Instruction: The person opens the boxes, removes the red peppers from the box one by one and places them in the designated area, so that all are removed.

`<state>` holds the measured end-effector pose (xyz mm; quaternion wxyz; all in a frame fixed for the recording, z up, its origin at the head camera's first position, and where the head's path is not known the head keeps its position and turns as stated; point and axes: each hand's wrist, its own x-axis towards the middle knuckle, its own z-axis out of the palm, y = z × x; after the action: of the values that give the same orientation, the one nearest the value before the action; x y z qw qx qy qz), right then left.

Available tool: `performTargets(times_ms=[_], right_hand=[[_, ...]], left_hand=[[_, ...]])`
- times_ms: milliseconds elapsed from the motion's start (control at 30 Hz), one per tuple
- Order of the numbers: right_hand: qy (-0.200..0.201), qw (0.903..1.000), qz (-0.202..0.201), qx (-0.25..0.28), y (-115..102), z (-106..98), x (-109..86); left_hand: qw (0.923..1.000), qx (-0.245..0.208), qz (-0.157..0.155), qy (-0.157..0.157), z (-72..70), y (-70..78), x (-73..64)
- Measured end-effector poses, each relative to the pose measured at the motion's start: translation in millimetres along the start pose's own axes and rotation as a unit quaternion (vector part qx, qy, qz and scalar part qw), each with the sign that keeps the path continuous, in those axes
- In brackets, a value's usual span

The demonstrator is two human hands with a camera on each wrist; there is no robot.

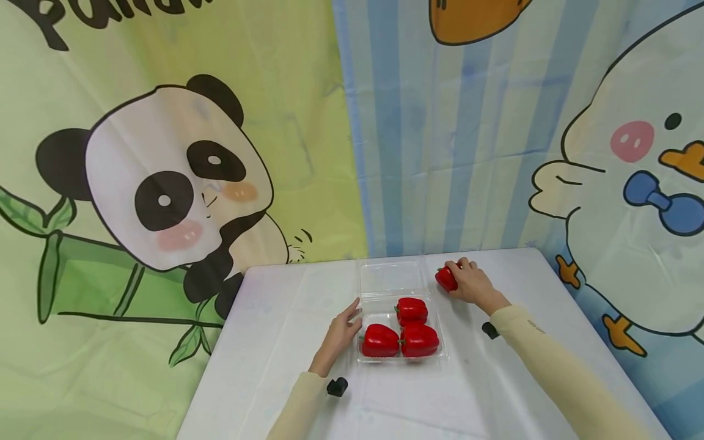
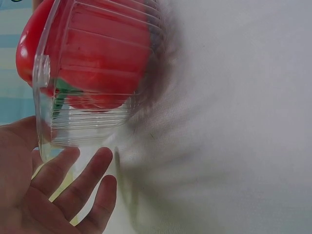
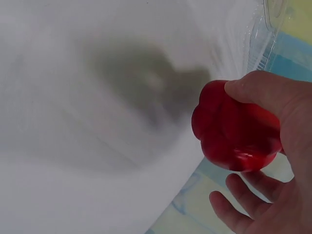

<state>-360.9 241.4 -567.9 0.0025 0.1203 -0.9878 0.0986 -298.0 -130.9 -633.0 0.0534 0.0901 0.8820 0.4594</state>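
1. Right hand [image 1: 467, 282] pinched the held pepper [image 1: 444, 279], thumb against fingers. Location: right of the box's [image 1: 379, 318] folded-back lid [image 1: 392, 278]. Its shadow on the tabletop [image 1: 297, 318] sat apart from it, so it looked lifted; couldn't tell how high.
2. Left hand [image 1: 339, 335]: fingers spread, at the box's left wall. Couldn't tell if it was touching; no firm grip visible.
3. Inside the box: front-left pepper [image 1: 380, 341], front-right pepper [image 1: 420, 340], back-right pepper [image 1: 412, 311], packed close. Lid lay back behind the box.
4. Slip risk: held pepper could have popped out and rolled off right of the box. Cause: glossy, lobed skin, some fingertips off it in the right wrist view.
5. Skid risk: box could have shifted on any bump. Cause: thin, likely light plastic, loosely attended on its left.
6. Snag risk: lid could have flipped or dragged the box. Cause: right hand working right beside it; a low sweep would catch the edge.
7. Knock risk: back-right pepper could have been shoved into front-right pepper. Cause: tight spacing, if approached low from the box's right.
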Motion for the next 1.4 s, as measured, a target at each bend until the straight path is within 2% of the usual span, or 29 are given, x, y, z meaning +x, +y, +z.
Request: performTargets(times_ms=[400,700,933,1167,1400], right_hand=[[0.012,0.9985,0.053,-0.011,4,17,3.5],[0.008,0.9969,0.074,-0.026,4,23,0.9],[0.025,0.9960,0.084,-0.017,-2,24,-1.2],[0.008,0.9930,0.117,0.013,-2,23,-0.5],[-0.010,0.9918,0.126,0.019,-2,20,0.1]], left_hand=[[1.0000,0.002,-0.005,0.001,-0.5,-1.7,-0.5],[1.0000,0.000,-0.002,0.002,0.0,-3.5,-0.1],[1.0000,-0.006,0.003,0.003,-0.3,-2.9,0.1],[1.0000,0.000,0.006,0.007,1.8,-2.4,0.9],[0.9999,-0.003,0.006,0.008,2.4,-2.0,0.8]])
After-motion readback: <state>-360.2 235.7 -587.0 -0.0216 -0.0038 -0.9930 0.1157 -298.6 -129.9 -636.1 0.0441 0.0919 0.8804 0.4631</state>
